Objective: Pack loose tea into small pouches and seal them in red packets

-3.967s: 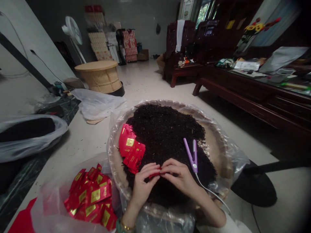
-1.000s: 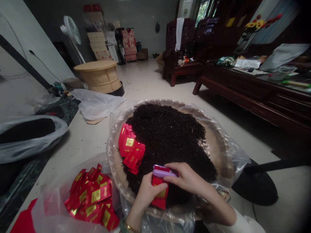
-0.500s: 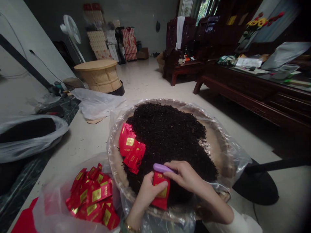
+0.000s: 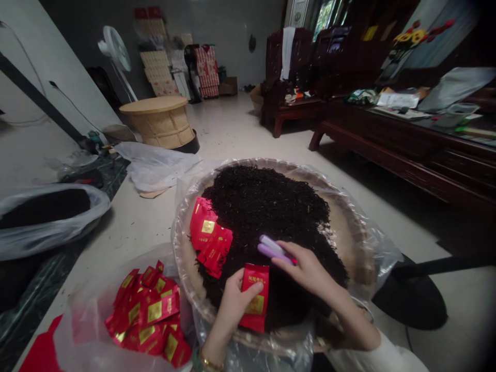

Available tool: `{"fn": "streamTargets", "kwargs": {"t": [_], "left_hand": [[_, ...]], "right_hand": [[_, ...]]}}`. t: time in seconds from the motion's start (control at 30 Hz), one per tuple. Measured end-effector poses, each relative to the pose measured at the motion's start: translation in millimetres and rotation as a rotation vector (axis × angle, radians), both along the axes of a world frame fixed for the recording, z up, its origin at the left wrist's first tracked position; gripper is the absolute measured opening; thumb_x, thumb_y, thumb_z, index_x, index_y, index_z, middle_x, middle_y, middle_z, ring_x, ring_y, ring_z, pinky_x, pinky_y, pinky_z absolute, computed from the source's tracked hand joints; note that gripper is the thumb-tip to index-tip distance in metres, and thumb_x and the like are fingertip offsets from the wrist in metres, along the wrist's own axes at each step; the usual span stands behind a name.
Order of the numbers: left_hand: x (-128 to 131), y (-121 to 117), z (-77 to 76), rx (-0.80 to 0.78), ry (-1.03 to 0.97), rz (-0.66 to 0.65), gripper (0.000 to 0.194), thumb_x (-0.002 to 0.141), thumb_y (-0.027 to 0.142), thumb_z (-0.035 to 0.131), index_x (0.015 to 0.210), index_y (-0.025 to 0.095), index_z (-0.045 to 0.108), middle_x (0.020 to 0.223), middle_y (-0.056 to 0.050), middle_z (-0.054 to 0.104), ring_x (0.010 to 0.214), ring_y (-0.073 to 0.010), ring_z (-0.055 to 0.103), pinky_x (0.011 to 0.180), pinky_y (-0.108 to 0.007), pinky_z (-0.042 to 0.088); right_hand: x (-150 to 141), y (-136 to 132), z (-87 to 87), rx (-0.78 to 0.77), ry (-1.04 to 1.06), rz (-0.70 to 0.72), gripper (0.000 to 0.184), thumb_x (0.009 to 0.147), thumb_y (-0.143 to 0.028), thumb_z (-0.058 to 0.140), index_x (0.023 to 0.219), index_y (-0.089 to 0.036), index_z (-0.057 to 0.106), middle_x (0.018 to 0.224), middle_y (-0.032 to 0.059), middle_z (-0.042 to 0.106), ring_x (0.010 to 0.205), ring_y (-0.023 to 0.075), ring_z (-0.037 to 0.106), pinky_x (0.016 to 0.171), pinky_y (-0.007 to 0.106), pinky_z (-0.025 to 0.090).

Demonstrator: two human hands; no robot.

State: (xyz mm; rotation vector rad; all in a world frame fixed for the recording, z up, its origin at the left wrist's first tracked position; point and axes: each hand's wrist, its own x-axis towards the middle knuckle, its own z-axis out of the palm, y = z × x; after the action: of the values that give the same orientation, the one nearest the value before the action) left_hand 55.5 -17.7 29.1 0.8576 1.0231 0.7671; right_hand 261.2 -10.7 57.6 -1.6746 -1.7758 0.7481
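My left hand pinches a red packet with gold print, held upright over the near edge of the dark loose tea. My right hand grips a small purple sealing clamp, lifted just above and to the right of the packet's top. The tea is heaped in a round woven tray lined with clear plastic. Several empty red packets lie on the tea at the left.
A clear bag of filled red packets sits at lower left. A plastic-lined tub of dark tea stands at far left. A round wooden drum and fan stand behind; dark wooden furniture runs along the right.
My right hand took up the purple clamp, pressed it on the packet's top, and has now lifted it up and to the right, clear of the packet. My left hand still holds the packet.
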Motion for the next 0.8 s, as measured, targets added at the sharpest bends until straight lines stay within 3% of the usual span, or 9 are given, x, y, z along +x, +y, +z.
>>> {"fn": "streamTargets", "kwargs": {"t": [0.1,0.17,0.23,0.3,0.43,0.6,0.8], "left_hand": [[0,-1,-2.8,-0.013,-0.004,0.022,0.049,0.059,0.045,0.083,0.092,0.014,0.067,0.081,-0.007,0.076,0.08,-0.0245,0.071,0.068,-0.03,0.054],[1,-2,-1.6,-0.021,-0.007,0.016,0.05,0.059,0.045,0.083,0.094,0.014,0.067,0.085,-0.007,0.076,0.081,-0.0243,0.071,0.068,-0.029,0.053],[3,-3,1.7,-0.018,-0.015,0.004,0.05,0.06,0.044,0.082,0.096,0.013,0.067,0.087,-0.008,0.076,0.081,-0.0231,0.07,0.068,-0.028,0.053],[4,-3,5.4,0.01,-0.016,0.014,0.047,0.062,0.043,0.081,0.096,0.013,0.068,0.087,-0.007,0.076,0.078,-0.0213,0.07,0.068,-0.028,0.053],[2,1,9.7,0.138,0.074,0.095,0.031,0.067,0.042,0.075,0.082,0.015,0.072,0.08,-0.006,0.075,0.074,-0.0191,0.068,0.067,-0.026,0.051],[0,-2,6.8,0.264,0.255,0.143,0.03,0.071,0.044,0.068,0.062,0.016,0.071,0.062,-0.003,0.071,0.06,-0.0162,0.061,0.058,-0.024,0.047],[1,-8,3.7,0.239,0.214,0.196,0.045,0.075,0.056,0.064,0.057,0.015,0.067,0.05,0.002,0.06,0.048,-0.0118,0.052,0.048,-0.02,0.041]], "right_hand": [[15,4,-11.5,0.096,-0.111,-0.173,0.051,0.082,-0.053,0.058,0.12,-0.019,0.064,0.111,0.0148,0.07,0.099,0.0335,0.064,0.083,0.044,0.05],[11,2,-11.5,0.177,-0.103,-0.185,0.05,0.082,-0.054,0.06,0.121,-0.022,0.064,0.117,0.0142,0.068,0.107,0.0345,0.06,0.089,0.047,0.047],[-3,-2,-7.6,0.195,-0.005,-0.079,0.044,0.084,-0.053,0.06,0.117,-0.024,0.066,0.112,0.0116,0.069,0.105,0.0309,0.06,0.089,0.044,0.047],[-22,-8,-3.2,0.143,0.117,0.069,0.033,0.088,-0.051,0.056,0.099,-0.023,0.072,0.092,0.0082,0.072,0.089,0.0251,0.064,0.079,0.037,0.05],[-48,-16,1.1,0.107,0.201,0.176,0.045,0.095,-0.05,0.047,0.069,-0.02,0.069,0.065,0.0037,0.064,0.065,0.0181,0.058,0.06,0.028,0.044],[-48,-23,7.7,0.119,0.158,0.283,0.055,0.099,-0.051,0.036,0.065,-0.019,0.065,0.06,0.0026,0.059,0.061,0.0163,0.053,0.057,0.027,0.04],[-43,-25,13.4,0.018,0.161,0.327,0.048,0.1,-0.043,0.036,0.075,-0.019,0.069,0.069,0.0039,0.065,0.065,0.0166,0.057,0.062,0.027,0.043]]}}
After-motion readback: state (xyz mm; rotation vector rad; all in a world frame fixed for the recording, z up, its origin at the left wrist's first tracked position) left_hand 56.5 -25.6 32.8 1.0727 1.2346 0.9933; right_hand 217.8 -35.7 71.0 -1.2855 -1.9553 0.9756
